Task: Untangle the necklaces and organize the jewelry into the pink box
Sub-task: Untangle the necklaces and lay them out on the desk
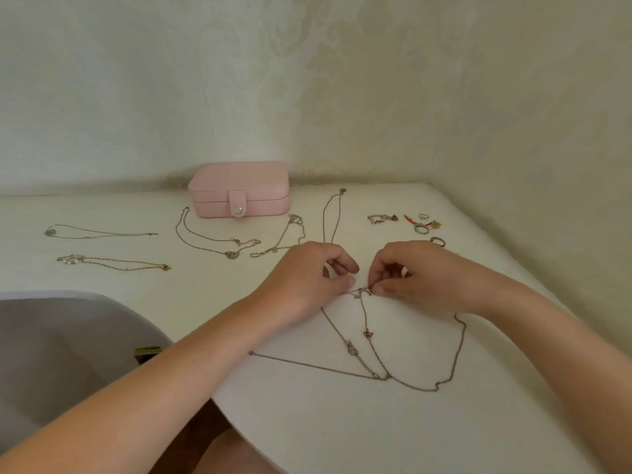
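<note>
bench (102, 206): white, matte, rounded near-left edge, set into a room corner. Pale patterned wallpaper (307, 80) on both walls. There's a grey surface (51, 354) below the near-left edge, can't tell what it is.

Left to right on the bench:
- The thin chain (99, 232) and gold chain (113, 263) are laid out straight near the left edge, apart from each other.
- The looped necklace (212, 239) lies just in front of the pink box (239, 189). The box sits at the back edge, about mid-bench, with its lid down and snap tab fastened.
- The silver chain (280, 239) and long chain (330, 217) are right of the box. The long one runs toward the back edge.
- The tangled necklaces (393, 364) are toward the near edge, right of middle. Fine strands fan out from one knot (362, 291) and cross again lower down. A small red charm (368, 333) and a clasp (352, 348) sit on the strands.
- left hand (307, 278): grip closed, thumb and forefinger pinching the strands at the knot, other fingers curled.
- right hand (417, 278): same pinch on the knot from the other side, fingertips nearly meeting the left's.
- Toward the back right corner: a short bracelet (381, 218), a red cord piece (410, 218), a silver ring (420, 228) and a second ring (437, 241) just behind the right hand.
</note>
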A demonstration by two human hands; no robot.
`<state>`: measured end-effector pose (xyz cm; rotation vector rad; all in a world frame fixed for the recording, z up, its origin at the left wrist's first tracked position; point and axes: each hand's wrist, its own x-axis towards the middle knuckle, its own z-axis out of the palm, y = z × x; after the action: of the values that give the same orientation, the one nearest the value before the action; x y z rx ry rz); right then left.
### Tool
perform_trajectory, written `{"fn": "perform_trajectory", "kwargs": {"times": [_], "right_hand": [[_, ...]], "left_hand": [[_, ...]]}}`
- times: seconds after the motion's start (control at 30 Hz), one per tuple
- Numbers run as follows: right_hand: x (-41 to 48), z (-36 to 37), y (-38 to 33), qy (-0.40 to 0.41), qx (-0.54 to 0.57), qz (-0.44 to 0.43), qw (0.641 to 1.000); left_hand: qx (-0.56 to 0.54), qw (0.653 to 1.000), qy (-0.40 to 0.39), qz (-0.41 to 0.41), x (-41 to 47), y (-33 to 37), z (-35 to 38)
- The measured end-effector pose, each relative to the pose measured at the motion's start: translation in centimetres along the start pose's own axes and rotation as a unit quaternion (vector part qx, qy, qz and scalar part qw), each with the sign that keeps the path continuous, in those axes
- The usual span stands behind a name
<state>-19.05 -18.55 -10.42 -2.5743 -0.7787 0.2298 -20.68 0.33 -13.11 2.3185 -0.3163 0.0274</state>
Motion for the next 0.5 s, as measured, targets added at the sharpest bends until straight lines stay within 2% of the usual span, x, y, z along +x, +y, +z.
{"fn": "perform_trajectory", "kwargs": {"times": [0.13, 0.23, 0.5], "right_hand": [[0.12, 0.28, 0.23, -0.038, -0.053, -0.013, 0.998], [0.28, 0.52, 0.38, -0.032, -0.062, -0.01, 0.997], [-0.08, 0.39, 0.25, -0.01, 0.026, -0.022, 0.999]], "left_hand": [[-0.011, 1.0, -0.001, 0.008, -0.09, -0.6, 0.35], [-0.014, 1.0, -0.008, 0.014, -0.11, -0.71, 0.33], [-0.024, 0.999, -0.018, 0.024, -0.08, -0.7, 0.36]]}}
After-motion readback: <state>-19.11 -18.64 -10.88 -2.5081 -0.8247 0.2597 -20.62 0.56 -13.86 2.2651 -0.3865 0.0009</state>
